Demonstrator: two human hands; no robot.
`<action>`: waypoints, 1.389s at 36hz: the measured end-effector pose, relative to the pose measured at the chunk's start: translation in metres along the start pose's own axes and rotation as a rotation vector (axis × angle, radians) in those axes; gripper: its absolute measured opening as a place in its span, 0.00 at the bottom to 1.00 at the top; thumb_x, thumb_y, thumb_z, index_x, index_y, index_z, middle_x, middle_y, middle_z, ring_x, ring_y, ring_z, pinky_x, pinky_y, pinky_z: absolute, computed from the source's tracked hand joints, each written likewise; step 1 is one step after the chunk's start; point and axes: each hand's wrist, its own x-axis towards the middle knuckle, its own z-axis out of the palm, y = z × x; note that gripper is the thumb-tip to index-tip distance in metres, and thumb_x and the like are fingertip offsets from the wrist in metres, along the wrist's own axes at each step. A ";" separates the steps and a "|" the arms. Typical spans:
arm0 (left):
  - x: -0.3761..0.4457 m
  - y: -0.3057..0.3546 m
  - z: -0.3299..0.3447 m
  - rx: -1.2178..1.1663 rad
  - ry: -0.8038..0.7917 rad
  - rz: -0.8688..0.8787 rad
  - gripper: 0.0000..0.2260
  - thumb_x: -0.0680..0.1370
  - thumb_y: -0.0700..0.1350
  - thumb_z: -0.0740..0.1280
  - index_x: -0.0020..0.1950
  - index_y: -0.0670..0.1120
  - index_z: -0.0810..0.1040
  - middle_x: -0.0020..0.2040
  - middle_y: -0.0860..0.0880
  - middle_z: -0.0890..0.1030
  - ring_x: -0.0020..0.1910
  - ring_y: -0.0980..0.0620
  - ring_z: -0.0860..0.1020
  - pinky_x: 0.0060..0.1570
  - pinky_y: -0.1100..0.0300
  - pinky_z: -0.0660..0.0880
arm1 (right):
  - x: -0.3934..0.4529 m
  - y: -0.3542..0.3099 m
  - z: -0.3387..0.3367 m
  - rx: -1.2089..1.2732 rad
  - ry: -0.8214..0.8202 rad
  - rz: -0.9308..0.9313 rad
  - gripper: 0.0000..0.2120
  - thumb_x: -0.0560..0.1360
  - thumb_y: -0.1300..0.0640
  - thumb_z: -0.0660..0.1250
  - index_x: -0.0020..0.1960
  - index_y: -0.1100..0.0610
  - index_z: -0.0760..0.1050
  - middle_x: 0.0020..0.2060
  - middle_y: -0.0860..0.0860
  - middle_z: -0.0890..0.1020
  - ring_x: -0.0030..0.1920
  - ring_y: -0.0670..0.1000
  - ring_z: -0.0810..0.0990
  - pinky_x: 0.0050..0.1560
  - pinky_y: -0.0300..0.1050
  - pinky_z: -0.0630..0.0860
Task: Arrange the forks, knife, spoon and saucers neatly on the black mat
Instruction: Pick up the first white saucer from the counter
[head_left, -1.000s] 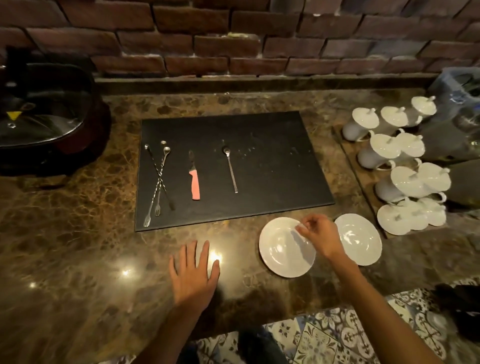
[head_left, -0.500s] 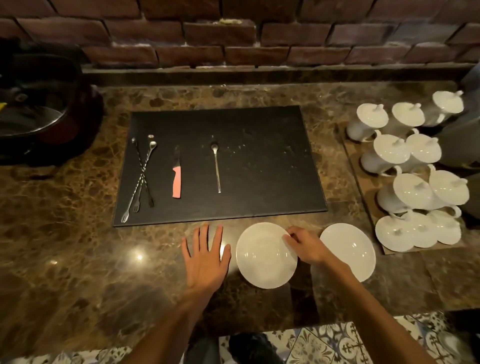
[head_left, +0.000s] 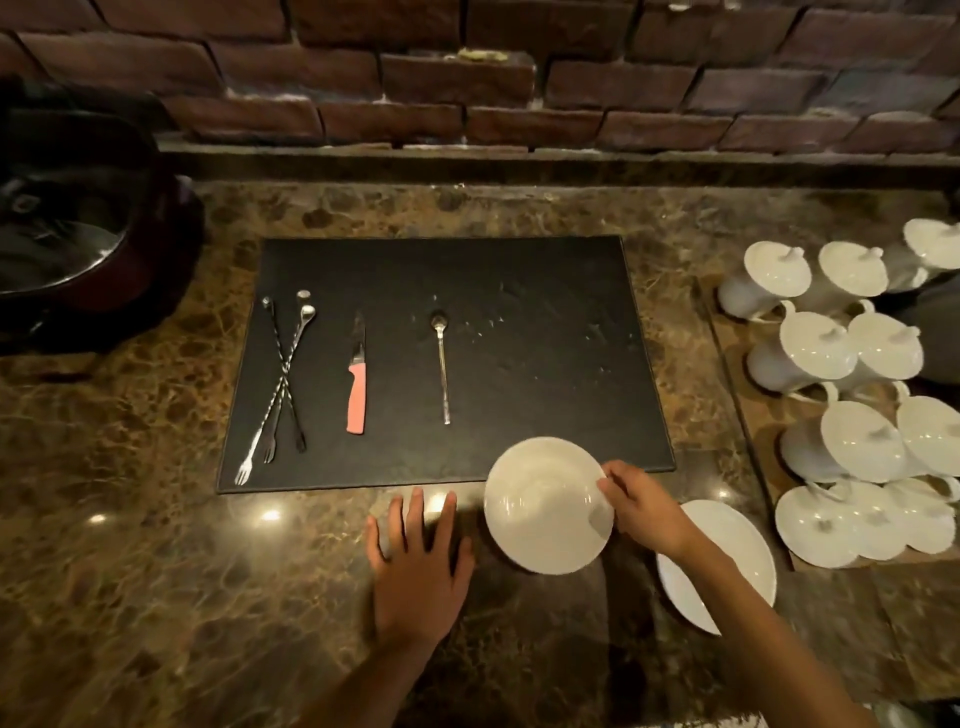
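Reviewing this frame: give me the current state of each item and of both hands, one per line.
Forks: crossed, on the black mat.
Knife: flat on mat.
Spoon: flat on mat.
Near saucer: gripped at rim, overlapping mat's front edge.
Second saucer: on counter, off mat.
Right hand: pinching near saucer.
Left hand: open, flat on counter.
Lidded cups: lids on.

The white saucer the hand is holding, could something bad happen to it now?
Maybe. The right hand pinches the saucer only at its rim, with part of it over the black mat and part over the stone counter, so it might slip and chip. The forearm also crosses the second saucer, which sits near the counter's front edge and could get nudged. The three forks lie crossed, so they need straightening.
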 end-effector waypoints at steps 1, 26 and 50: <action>0.000 0.000 0.000 0.001 0.000 -0.004 0.26 0.82 0.63 0.49 0.76 0.54 0.67 0.76 0.40 0.66 0.75 0.36 0.65 0.73 0.32 0.59 | 0.006 -0.003 -0.005 0.008 0.039 -0.014 0.05 0.82 0.51 0.58 0.53 0.49 0.73 0.42 0.45 0.79 0.42 0.47 0.79 0.45 0.44 0.76; 0.002 0.002 -0.004 -0.040 0.040 -0.021 0.27 0.75 0.61 0.61 0.73 0.57 0.73 0.72 0.42 0.75 0.73 0.37 0.68 0.70 0.32 0.63 | 0.202 -0.095 -0.052 0.467 0.357 0.174 0.12 0.81 0.56 0.60 0.54 0.63 0.77 0.31 0.55 0.82 0.31 0.49 0.81 0.54 0.55 0.81; -0.007 0.005 -0.005 -0.081 0.163 -0.009 0.29 0.81 0.63 0.45 0.75 0.54 0.71 0.74 0.38 0.73 0.75 0.36 0.67 0.73 0.34 0.59 | -0.004 0.037 -0.111 -0.205 -0.173 0.235 0.13 0.75 0.58 0.72 0.56 0.64 0.81 0.50 0.58 0.83 0.55 0.58 0.80 0.62 0.46 0.74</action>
